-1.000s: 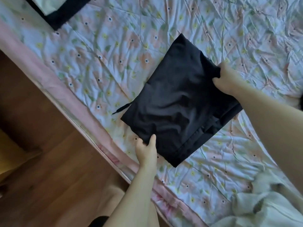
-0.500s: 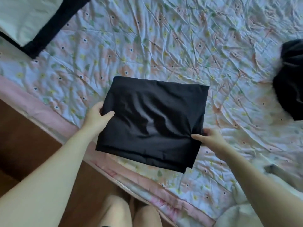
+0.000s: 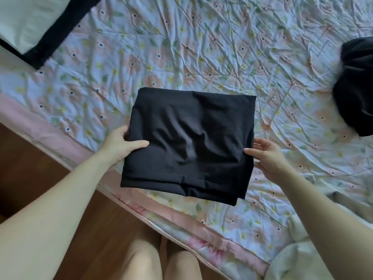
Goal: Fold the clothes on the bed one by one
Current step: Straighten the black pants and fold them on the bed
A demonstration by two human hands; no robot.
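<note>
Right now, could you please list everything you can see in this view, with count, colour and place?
Folded black fabric garment: one, black, held flat over the near edge of the bed.
Crumpled black garment: one, black, on the bed at far right.
Pale cream crumpled cloth: one, cream, near right corner.
White pillow with black border: one, white and black, top left.
Floral quilted bedspread: one, pale blue with peach flowers, pink edge.
Brown wooden floor: brown, at left.
Bare knees: two, bottom centre.
Left hand: grips the garment's left edge.
Right hand: fingers pinch its right edge.
</note>
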